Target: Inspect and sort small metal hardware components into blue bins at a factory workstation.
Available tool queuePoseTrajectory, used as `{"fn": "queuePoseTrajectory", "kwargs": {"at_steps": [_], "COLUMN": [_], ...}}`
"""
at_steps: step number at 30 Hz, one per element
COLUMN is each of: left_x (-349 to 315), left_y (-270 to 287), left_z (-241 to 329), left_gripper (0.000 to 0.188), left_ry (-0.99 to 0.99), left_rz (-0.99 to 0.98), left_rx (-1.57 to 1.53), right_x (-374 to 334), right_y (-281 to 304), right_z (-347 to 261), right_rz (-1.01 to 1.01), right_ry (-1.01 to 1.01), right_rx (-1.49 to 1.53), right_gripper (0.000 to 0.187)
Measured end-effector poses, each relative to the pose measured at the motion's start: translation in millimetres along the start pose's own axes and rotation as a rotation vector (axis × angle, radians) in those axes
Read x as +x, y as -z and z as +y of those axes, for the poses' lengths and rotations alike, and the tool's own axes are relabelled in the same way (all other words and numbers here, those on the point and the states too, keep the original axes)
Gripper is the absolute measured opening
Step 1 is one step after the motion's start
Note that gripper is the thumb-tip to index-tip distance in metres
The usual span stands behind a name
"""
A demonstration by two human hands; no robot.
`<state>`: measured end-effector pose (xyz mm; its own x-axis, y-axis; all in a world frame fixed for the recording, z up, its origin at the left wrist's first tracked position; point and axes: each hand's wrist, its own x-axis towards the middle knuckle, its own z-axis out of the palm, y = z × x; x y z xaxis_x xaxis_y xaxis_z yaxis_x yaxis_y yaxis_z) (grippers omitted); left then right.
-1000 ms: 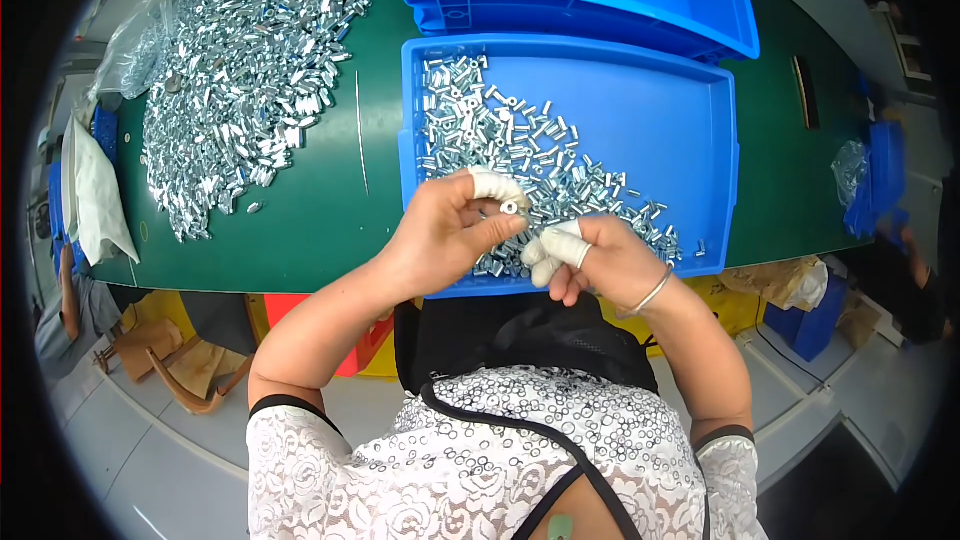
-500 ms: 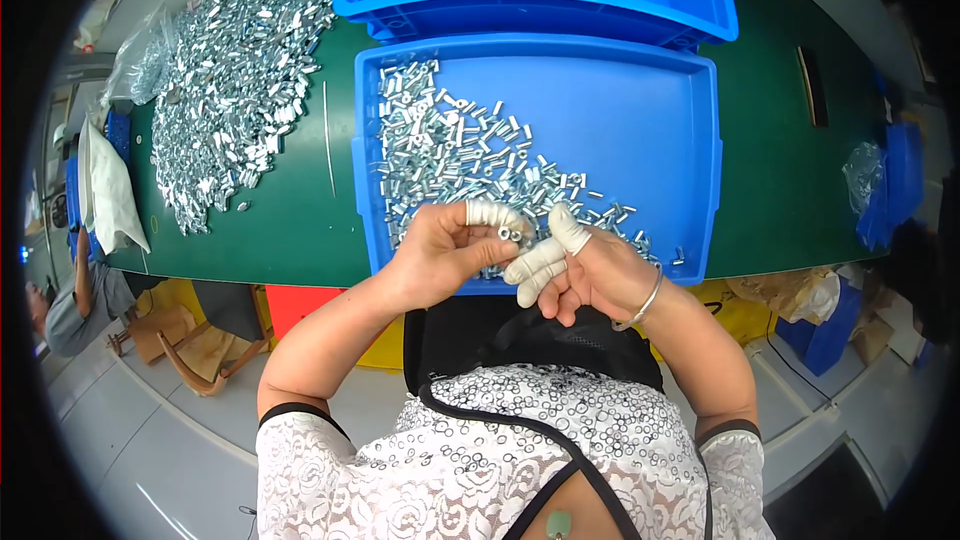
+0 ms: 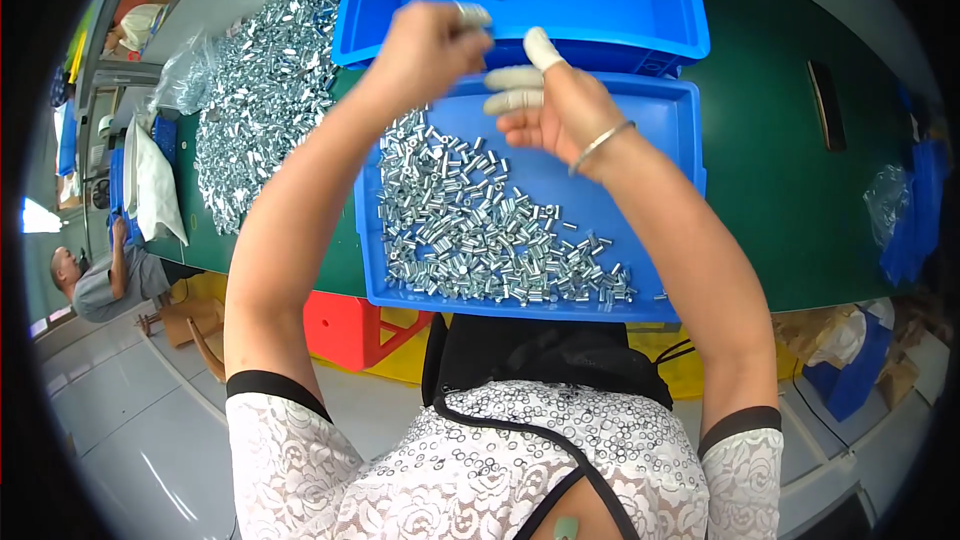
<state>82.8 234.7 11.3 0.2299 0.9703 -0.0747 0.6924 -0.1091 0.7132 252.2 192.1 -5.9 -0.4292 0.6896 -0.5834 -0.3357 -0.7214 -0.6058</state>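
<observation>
Small metal cylinders [image 3: 465, 225] cover the left and front of the near blue tray [image 3: 640, 130] on a green table [image 3: 760, 140]; a few lie in the far blue tray [image 3: 600, 10]. A red stool [image 3: 340, 328] stands by the table. The left hand [image 3: 432, 48] curls at the far tray's near rim; beside it, the right hand [image 3: 560, 105] spreads its thumb, ungripping. Blur hides whether the left holds anything; I can't tell
</observation>
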Motion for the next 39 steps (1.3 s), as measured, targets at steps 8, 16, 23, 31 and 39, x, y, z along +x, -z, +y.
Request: {"fn": "queuePoseTrajectory", "kwargs": {"at_steps": [8, 16, 23, 31, 39], "left_x": [-21, -123, -116, -100, -85], "left_y": [-9, -60, -57, -55, -54], "left_z": [-26, -70, -96, -125, -134], "left_gripper": [0.017, 0.014, 0.020, 0.016, 0.016], "left_ry": [-0.282, -0.013, 0.001, -0.099, -0.058], "left_rz": [0.532, 0.004, -0.025, -0.047, -0.126], "left_rx": [0.199, 0.160, 0.221, 0.143, 0.182], "right_x": [2, 15, 40, 54, 66], "right_y": [54, 20, -1, -13, -20], "right_z": [88, 112, 123, 131, 128], "right_rz": [0.010, 0.299, 0.510, 0.592, 0.583], "right_ry": [0.606, 0.539, 0.327, 0.312, 0.213], "right_rx": [-1.212, -1.378, -1.496, -1.412, -1.406], "right_gripper": [0.015, 0.012, 0.015, 0.016, 0.018]}}
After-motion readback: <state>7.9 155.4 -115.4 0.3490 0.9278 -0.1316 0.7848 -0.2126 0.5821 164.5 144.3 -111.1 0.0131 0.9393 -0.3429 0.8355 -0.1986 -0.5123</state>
